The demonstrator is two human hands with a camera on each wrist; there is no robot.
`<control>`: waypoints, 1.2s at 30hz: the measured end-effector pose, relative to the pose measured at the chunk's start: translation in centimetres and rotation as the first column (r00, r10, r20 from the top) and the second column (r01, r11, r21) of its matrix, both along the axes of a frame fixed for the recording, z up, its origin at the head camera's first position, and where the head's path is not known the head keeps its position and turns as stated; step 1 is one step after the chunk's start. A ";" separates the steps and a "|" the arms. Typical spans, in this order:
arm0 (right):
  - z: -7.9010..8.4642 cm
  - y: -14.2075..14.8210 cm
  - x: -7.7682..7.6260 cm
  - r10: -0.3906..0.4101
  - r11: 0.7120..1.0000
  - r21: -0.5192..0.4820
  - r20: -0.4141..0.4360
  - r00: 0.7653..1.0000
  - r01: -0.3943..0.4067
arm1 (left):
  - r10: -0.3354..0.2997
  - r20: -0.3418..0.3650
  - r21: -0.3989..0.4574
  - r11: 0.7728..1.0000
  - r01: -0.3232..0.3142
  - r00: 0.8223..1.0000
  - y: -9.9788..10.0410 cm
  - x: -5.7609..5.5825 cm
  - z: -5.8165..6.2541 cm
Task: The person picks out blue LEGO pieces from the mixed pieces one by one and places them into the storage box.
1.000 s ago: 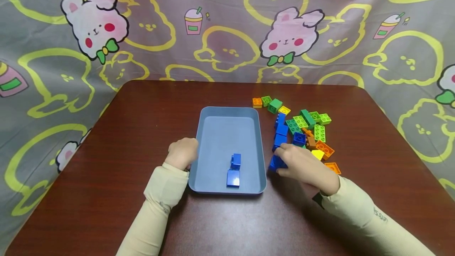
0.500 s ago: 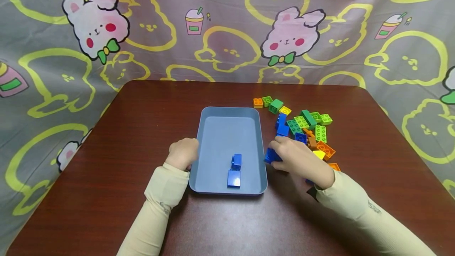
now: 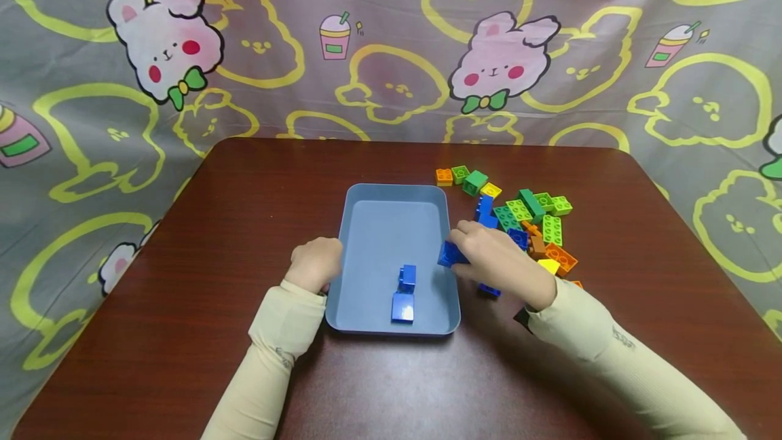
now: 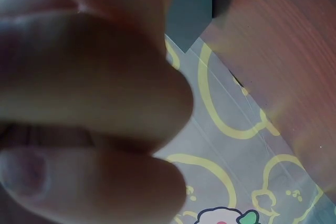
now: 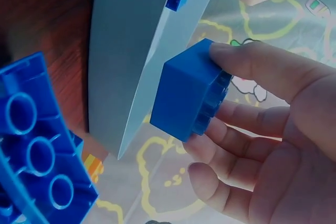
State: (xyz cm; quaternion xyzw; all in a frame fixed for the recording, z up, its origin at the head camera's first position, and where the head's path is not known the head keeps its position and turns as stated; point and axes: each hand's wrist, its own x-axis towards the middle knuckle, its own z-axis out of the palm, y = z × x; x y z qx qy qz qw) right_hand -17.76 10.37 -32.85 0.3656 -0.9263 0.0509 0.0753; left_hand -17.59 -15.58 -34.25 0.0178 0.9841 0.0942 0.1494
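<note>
Between its thumb and fingertips my right hand (image 3: 497,260) pinches a blue toy brick (image 3: 452,254), which overlaps the right rim of the grey-blue tray (image 3: 391,229). The right wrist view shows this brick (image 5: 181,95) with its smooth base toward the tray wall (image 5: 123,51) and its studs toward the palm. At the tray's left rim my left hand (image 3: 314,263) stays with curled fingers, gripping the edge; the rim inside the grip is hidden. Inside the tray lie two blue bricks, a small one (image 3: 408,278) and a square one (image 3: 402,307) nearer me.
Loose bricks in green (image 3: 531,206), orange (image 3: 561,258), yellow (image 3: 548,266) and blue (image 3: 517,239) spread right of the tray. Another blue brick (image 3: 489,289) lies under my right hand. A patterned cloth (image 3: 391,53) hangs behind the brown table (image 3: 269,202).
My right hand has lifted the blue brick from the table right of the tray and carried it left and up to the tray's right rim. My left hand has stayed put.
</note>
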 end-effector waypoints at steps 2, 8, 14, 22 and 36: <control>0.1 -0.4 -0.2 0.004 1.000 -0.002 -0.004 1.000 -0.004 | -0.002 0.001 -0.001 1.000 0.002 1.000 0.0 0.0 0.0; 0.0 -1.3 -0.7 0.038 0.999 0.018 -0.047 0.998 -0.037 | -0.015 0.016 -0.006 1.000 0.015 1.000 0.0 0.0 0.1; 0.2 -2.1 -1.1 0.042 0.998 0.039 -0.027 0.999 -0.041 | -0.013 0.017 -0.016 1.000 0.014 1.000 0.0 0.1 0.2; 0.4 -3.3 -1.8 0.059 0.996 0.074 -0.004 0.998 -0.059 | -0.013 0.005 -0.014 1.000 0.013 1.000 -0.1 0.1 0.2; -0.3 -4.8 -2.8 0.119 0.986 0.116 0.038 0.992 -0.123 | -0.011 0.007 0.000 1.000 0.011 1.000 -0.2 -0.2 0.0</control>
